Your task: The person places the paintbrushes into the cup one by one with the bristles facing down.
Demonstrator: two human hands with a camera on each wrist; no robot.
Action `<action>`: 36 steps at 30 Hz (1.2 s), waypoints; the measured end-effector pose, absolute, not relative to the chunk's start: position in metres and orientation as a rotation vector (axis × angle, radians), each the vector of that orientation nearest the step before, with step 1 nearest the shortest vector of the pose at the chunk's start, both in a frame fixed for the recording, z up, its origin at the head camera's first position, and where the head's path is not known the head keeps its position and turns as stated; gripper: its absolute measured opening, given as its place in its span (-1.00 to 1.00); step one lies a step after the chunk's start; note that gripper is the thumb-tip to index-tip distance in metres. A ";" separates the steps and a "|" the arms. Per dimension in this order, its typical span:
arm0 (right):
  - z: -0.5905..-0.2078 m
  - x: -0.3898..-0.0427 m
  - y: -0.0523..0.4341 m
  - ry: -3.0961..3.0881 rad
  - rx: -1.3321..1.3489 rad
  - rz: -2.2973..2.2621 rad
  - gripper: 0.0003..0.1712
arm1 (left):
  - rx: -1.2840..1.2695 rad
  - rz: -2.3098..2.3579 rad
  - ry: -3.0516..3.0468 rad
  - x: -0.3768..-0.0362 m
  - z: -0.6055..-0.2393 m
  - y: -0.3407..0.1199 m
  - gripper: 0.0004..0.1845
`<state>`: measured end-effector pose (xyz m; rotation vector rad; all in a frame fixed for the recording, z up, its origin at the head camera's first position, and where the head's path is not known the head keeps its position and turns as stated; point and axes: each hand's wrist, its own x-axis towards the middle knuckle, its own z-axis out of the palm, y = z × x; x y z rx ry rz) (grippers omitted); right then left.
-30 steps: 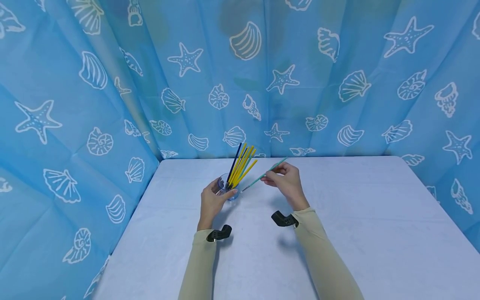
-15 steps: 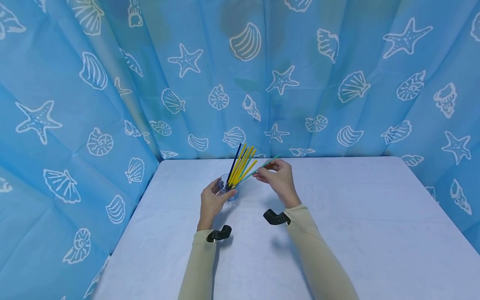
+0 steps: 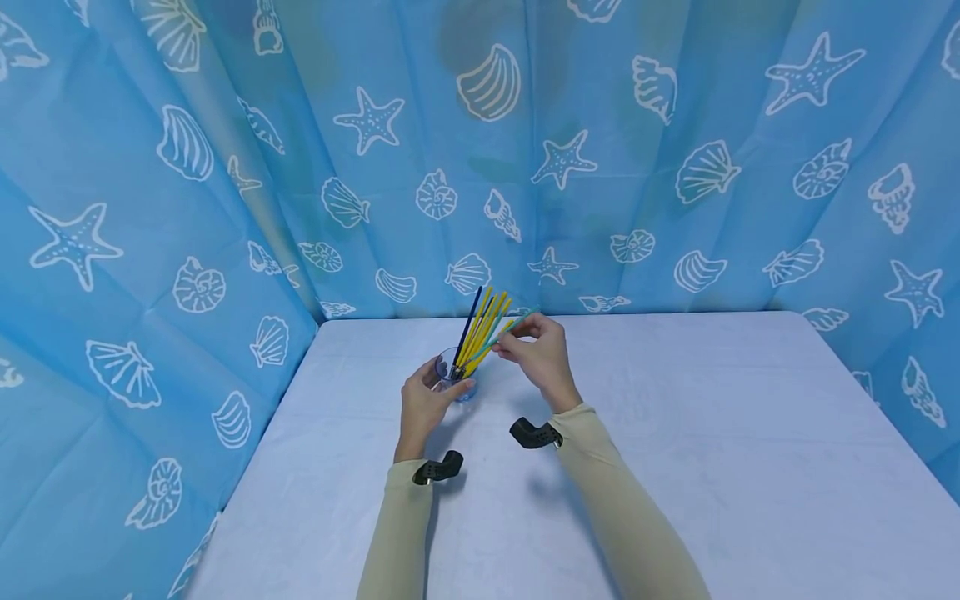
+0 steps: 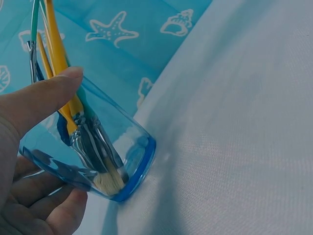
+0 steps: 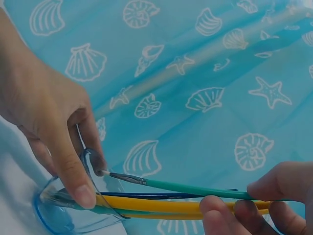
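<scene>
My left hand (image 3: pixel 424 407) grips a clear blue plastic cup (image 4: pixel 133 177), thumb on the near side and fingers round the far side. Inside it several paintbrushes stand bristles down: yellow-handled paintbrushes (image 3: pixel 477 329), a dark blue paintbrush (image 3: pixel 468 323) and a green one, all leaning right. The pale bristles (image 4: pixel 109 182) show through the wall near the base. With thumb and fingertips, my right hand (image 3: pixel 542 357) pinches another green paintbrush (image 5: pixel 195 189) by its handle. That brush slants bristle end down, its tip right at the cup's rim in the right wrist view.
A white cloth covers the table (image 3: pixel 675 467). Behind and to the left hangs a blue curtain (image 3: pixel 420 108) printed with white shells and starfish, close to the table's back edge. Each wrist wears a small black camera (image 3: pixel 536 432).
My right hand has moved left with the green paintbrush, bringing its bristle end from beside the cup to the cup's mouth. My left hand and the cup have stayed in place.
</scene>
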<state>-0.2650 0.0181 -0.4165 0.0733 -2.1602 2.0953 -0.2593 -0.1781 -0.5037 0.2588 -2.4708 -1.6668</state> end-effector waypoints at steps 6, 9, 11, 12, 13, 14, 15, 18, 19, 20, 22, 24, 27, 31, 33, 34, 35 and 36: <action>-0.418 -0.268 0.012 -2.178 0.077 2.070 -0.80 | 0.266 -1.661 -2.473 -0.260 -0.504 -0.178 -0.08; -0.421 -0.269 0.008 -2.206 0.065 2.042 -0.80 | 0.276 -1.662 -2.473 -0.260 -0.505 -0.178 -0.09; -0.422 -0.268 0.005 -2.220 0.060 2.024 -0.80 | 0.273 -1.665 -2.471 -0.260 -0.505 -0.178 -0.09; -0.423 -0.268 0.004 -2.227 0.062 2.012 -0.80 | 0.269 -1.665 -2.469 -0.260 -0.505 -0.178 -0.09; -0.423 -0.268 0.003 -2.231 0.063 2.005 -0.79 | 0.266 -1.666 -2.466 -0.260 -0.505 -0.179 -0.09; -0.424 -0.268 0.002 -2.233 0.067 1.999 -0.80 | 0.265 -1.665 -2.465 -0.260 -0.505 -0.179 -0.09; -0.425 -0.267 0.001 -2.234 0.072 1.993 -0.80 | 0.262 -1.666 -2.463 -0.260 -0.505 -0.179 -0.08; -0.427 -0.266 0.000 -2.242 0.087 1.973 -0.80 | 0.261 -1.673 -2.458 -0.260 -0.506 -0.179 -0.08; -0.428 -0.266 -0.001 -2.244 0.089 1.969 -0.81 | 0.263 -1.675 -2.458 -0.260 -0.506 -0.179 -0.08; -0.428 -0.266 -0.001 -2.247 0.088 1.963 -0.81 | 0.263 -1.676 -2.459 -0.260 -0.506 -0.179 -0.08; -0.430 -0.266 -0.002 -2.253 0.088 1.958 -0.81 | 0.265 -1.677 -2.460 -0.261 -0.506 -0.179 -0.08; -0.431 -0.265 -0.003 -2.260 0.087 1.958 -0.81 | 0.259 -1.675 -2.462 -0.261 -0.506 -0.178 -0.09; -0.432 -0.265 -0.005 -2.273 0.085 1.963 -0.80 | 0.248 -1.671 -2.460 -0.260 -0.506 -0.178 -0.09; -0.432 -0.264 -0.007 -2.280 0.088 1.959 -0.81 | 0.226 -1.668 -2.452 -0.260 -0.505 -0.178 -0.11; -0.432 -0.264 -0.007 -2.281 0.092 1.958 -0.82 | 0.218 -1.667 -2.448 -0.260 -0.505 -0.178 -0.11; -0.433 -0.264 -0.007 -2.280 0.095 1.959 -0.82 | 0.215 -1.668 -2.446 -0.260 -0.505 -0.178 -0.11; -0.433 -0.264 -0.008 -2.279 0.098 1.962 -0.82 | 0.213 -1.670 -2.444 -0.260 -0.505 -0.178 -0.12; -0.433 -0.264 -0.008 -2.280 0.101 1.963 -0.82 | 0.210 -1.673 -2.442 -0.260 -0.505 -0.178 -0.12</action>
